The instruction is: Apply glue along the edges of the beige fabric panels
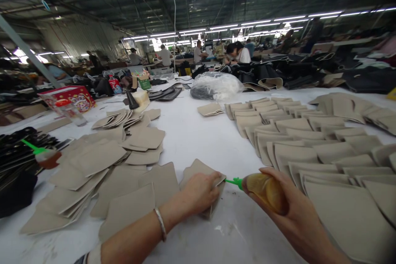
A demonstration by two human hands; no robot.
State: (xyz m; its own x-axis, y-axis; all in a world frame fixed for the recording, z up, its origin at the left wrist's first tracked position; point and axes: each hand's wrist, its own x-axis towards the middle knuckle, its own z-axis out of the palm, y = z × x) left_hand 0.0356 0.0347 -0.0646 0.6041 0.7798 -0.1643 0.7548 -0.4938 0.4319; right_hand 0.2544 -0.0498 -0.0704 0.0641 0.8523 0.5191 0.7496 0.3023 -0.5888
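Observation:
My right hand (287, 202) is wrapped around a squeeze glue bottle (266, 192) with amber contents and a green nozzle. The nozzle tip meets the right corner of a beige panel (196, 168), which looks like leather or a similar sheet. On that panel lies my left hand (201, 192), a bracelet at its wrist, its fingers bent and gripping the piece near the nozzle; part of the panel is hidden beneath it. Loose beige panels (130, 206) overlap just left of my left hand. To the right, folded beige pieces (297, 156) stand in overlapping rows.
A second green-tipped bottle (46, 157) lies on black pieces (18, 161) at far left. Farther back are a red-lidded clear container (69, 111), a red box (82, 97), a small beige stack (210, 109) and a clear plastic bag (216, 85). Several people work in the background.

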